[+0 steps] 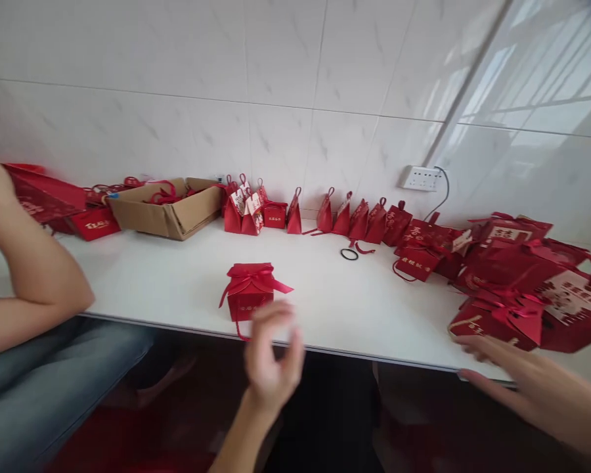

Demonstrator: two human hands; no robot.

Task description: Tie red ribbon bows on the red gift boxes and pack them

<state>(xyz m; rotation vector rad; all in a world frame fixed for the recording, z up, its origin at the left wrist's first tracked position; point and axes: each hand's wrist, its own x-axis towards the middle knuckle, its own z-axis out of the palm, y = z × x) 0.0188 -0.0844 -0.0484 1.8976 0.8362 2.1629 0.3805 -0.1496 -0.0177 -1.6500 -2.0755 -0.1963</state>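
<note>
Left hand (270, 368) is hovering by ribboned gift box (249, 295), surface (335, 309) front edge, fingers curled, parted. Right hand (529, 378) is hovering by gift-box pile (515, 268), fingers wide.

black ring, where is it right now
In the head view, the black ring lies right of centre on the white table, beside a short red strip.

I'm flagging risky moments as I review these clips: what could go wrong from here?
The left hand is right by the small ribbon-tied box, which sits near the front edge of the table; a careless brush might knock it off. Its red cord hangs toward that edge and could snag on a finger. The right hand is close to the piled red boxes, so a bump might shift them.
</note>
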